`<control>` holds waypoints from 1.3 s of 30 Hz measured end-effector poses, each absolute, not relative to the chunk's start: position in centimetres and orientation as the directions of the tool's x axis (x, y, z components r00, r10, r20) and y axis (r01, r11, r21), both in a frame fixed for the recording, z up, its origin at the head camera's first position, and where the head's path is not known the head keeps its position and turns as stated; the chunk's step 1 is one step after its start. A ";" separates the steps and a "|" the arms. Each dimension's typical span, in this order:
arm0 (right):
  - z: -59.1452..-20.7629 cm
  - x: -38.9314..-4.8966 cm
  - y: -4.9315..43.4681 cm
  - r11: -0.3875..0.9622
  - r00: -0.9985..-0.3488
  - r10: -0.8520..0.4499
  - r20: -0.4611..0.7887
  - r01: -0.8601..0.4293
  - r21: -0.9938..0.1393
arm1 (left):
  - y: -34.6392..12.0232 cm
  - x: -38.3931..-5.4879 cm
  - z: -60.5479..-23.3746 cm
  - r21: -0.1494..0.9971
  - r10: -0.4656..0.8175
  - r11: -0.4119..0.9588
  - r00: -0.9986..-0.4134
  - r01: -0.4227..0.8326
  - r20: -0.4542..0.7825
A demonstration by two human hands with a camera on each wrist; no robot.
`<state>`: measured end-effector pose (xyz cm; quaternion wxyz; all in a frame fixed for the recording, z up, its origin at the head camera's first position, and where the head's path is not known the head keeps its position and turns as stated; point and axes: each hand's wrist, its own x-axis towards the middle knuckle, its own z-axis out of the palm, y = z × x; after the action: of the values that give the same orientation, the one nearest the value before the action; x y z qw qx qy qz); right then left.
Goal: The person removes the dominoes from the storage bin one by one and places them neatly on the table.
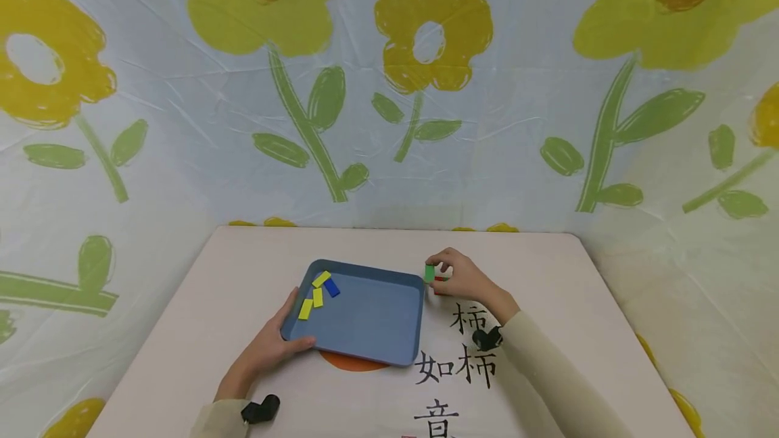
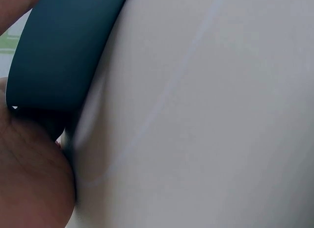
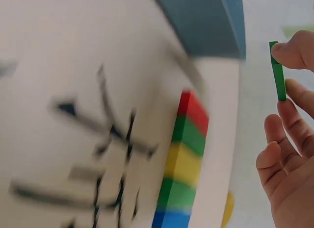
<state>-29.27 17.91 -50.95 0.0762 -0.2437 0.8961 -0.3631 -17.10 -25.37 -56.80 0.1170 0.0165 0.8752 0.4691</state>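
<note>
One green block (image 1: 429, 274), long axis vertical in head view, pinched by right hand (image 1: 464, 278); left hand (image 1: 272, 342) grips tray (image 1: 371, 316).

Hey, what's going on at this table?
A person's left hand grips the left side of a shallow blue tray, while the right hand pinches a small green block just beyond the tray's right edge. Three yellow blocks and one blue block lie toward the tray's left side. To the tray's right is a row of coloured blocks, partly hidden by the right hand in the head view.
</note>
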 end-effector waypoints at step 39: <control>-55.9 -27.8 30.1 0.784 -0.963 -0.266 -0.042 -0.191 -0.590 | -25.1 -17.1 -56.8 0.828 0.141 0.556 -0.973 -0.076 -0.185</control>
<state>-27.82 30.08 -55.86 0.0617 -0.1212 0.9425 -0.3052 -17.08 -25.15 -56.80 0.1156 0.0185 0.8745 0.4707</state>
